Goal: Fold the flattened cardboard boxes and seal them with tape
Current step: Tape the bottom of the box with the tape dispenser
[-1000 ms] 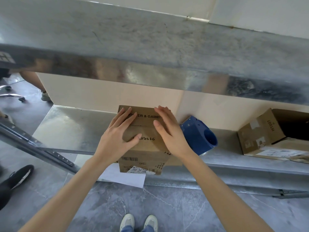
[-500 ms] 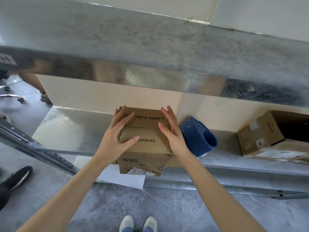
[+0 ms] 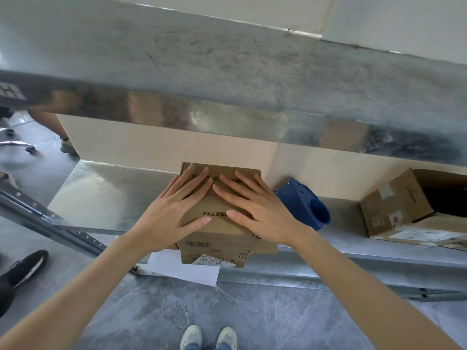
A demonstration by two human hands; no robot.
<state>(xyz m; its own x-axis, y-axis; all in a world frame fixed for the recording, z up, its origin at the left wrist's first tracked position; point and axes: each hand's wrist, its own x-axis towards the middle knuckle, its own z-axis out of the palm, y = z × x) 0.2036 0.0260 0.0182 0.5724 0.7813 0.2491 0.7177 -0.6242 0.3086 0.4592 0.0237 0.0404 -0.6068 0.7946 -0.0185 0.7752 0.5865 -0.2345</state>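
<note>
My left hand [image 3: 174, 213] and right hand [image 3: 257, 210] both lie flat, fingers straight and spread, pressing down on the top flaps of the box [image 3: 217, 232] and gripping nothing. The box sits at the near edge of the lower shelf [image 3: 101, 193], over a white sheet [image 3: 182, 267]. A blue plastic piece [image 3: 303, 205] lies just right of it. An open box [image 3: 396, 210] rests farther right on the same shelf

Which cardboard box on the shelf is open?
The far-right box, tipped on its side, dark inside showing. The middle box has its flaps pressed flat under the left hand and right hand.
</note>
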